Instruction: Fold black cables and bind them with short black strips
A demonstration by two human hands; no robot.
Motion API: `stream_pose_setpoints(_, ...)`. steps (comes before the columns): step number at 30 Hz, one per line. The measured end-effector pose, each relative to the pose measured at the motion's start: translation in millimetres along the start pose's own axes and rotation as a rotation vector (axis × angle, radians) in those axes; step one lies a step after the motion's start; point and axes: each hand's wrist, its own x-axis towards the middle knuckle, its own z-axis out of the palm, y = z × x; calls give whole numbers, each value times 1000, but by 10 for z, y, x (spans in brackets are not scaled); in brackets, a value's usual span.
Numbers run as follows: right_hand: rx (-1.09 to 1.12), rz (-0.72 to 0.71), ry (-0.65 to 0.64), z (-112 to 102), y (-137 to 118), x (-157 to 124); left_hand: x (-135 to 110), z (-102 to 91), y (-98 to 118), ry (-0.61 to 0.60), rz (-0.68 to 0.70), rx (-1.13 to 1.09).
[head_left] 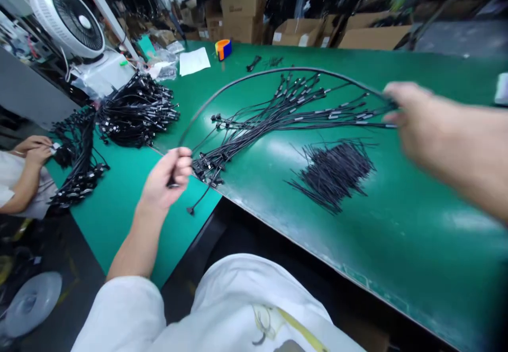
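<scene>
A long black cable [283, 70] arches above the table between my two hands. My left hand [170, 174] is closed around one end of it, near the table's front edge. At the right, my right hand [408, 108] pinches the other end; motion blurs it slightly, and its fingertips are partly hidden. Under the arch lies a loose bunch of black cables [273, 114] with connectors and pale labels at their ends. Closer to me is a pile of short, thin black strips [337, 174], touched by neither hand.
Thick bundles of black cables [137, 111] lie at the left, beside a white fan [69, 18]. Another person's hands [37, 150] work at the far left. A tape roll [223, 49] and white paper [194, 61] lie toward the back. Cardboard boxes [244, 2] stand behind the green table [436, 182].
</scene>
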Motion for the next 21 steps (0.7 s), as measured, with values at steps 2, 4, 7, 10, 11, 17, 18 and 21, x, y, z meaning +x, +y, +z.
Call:
stream_pose_setpoints(2,72,-266,-130,28,-321,-586,84,245,-352,-168,-134,81)
stream_pose_setpoints(4,197,-500,-137,-36,-611,-1006,108,508,-730,-390,-162,164)
stream_pose_setpoints(7,233,-523,-70,-217,-771,-1209,13,860,-1152,-662,-104,295)
stream_pose_setpoints(10,125,-302,-70,-351,-564,-1133,-114,1062,-1298,-841,-211,368)
stream_pose_setpoints(11,100,-236,-86,-371,-456,-1111,-138,1094,-1302,-866,-271,356)
stream_pose_setpoints(17,203,-51,-205,-213,13,-1260,-135,1078,-1190,-798,-553,79)
stream_pose_setpoints(18,223,-29,-206,-158,52,-1310,-120,1058,-1160,-757,-561,36)
stream_pose_setpoints(21,233,10,-185,-6,130,-1470,-63,1000,-1044,-563,-539,-97)
